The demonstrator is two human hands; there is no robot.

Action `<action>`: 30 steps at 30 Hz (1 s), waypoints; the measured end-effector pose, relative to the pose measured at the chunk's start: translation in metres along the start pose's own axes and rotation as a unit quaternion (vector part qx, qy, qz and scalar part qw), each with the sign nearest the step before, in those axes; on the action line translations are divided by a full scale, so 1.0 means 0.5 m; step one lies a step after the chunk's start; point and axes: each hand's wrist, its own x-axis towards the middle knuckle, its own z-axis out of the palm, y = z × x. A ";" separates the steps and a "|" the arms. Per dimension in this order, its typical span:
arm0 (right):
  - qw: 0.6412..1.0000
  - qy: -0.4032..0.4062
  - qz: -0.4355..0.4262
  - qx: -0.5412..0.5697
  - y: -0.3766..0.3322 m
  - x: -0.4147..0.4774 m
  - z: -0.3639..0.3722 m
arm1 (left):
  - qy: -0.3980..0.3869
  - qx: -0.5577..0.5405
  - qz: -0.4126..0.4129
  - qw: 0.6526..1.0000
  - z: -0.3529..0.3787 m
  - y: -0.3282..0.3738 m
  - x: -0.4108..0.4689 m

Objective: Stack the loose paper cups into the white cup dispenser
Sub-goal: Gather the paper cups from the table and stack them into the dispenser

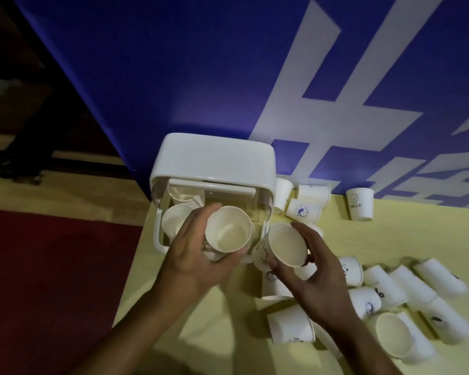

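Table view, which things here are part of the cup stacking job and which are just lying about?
Part of the job:
- dispenser
- cup in the left hand
- cup in the right hand
- loose cups lying on the table
- upright cup marked HELLO

Just there:
- blue banner
- red carpet

Blue banner (173, 77); yellow table (228, 334); red carpet (52, 280)
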 end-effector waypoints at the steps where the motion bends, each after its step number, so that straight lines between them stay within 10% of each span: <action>1: 1.000 0.001 0.006 0.005 0.003 -0.002 -0.003 | -0.003 0.002 -0.006 1.000 0.006 0.000 0.007; 30: 0.999 0.040 0.012 -0.022 0.006 0.020 -0.035 | -0.121 0.038 -0.132 0.983 0.090 -0.080 0.021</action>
